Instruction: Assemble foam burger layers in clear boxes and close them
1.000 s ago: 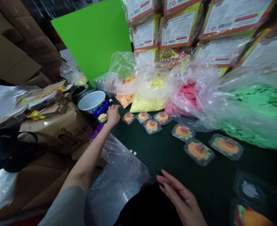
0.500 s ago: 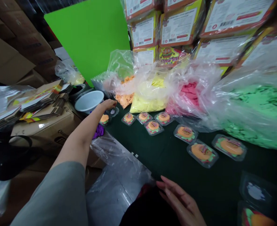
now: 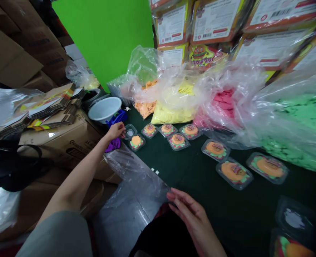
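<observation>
My left hand (image 3: 117, 130), arm stretched out, has its fingers curled together in front of a blue tape dispenser (image 3: 117, 118). Anything between the fingertips is too small to make out. Just right of them is the raised clear lid (image 3: 130, 132) of an open plastic clamshell, whose base holds a candy burger (image 3: 136, 142) with an orange top. My right hand (image 3: 186, 207) is at the table's front edge, its fingers loosely stretched out and nothing visible in them. Purple cloth-like material (image 3: 113, 145) lies below my left wrist.
Several closed burger packs (image 3: 178, 141) lie across the dark green table (image 3: 171, 167). Behind them stand bags of orange, yellow (image 3: 174, 112), pink (image 3: 223, 103) and green pieces. A white bowl (image 3: 104, 110) is at the left, beside a cardboard box (image 3: 64, 142). Another open pack (image 3: 293, 217) sits front right.
My left hand has drawn back toward me from over the dispenser area, uncovering the dispenser and the open pack. My right hand has shifted slightly left and up.
</observation>
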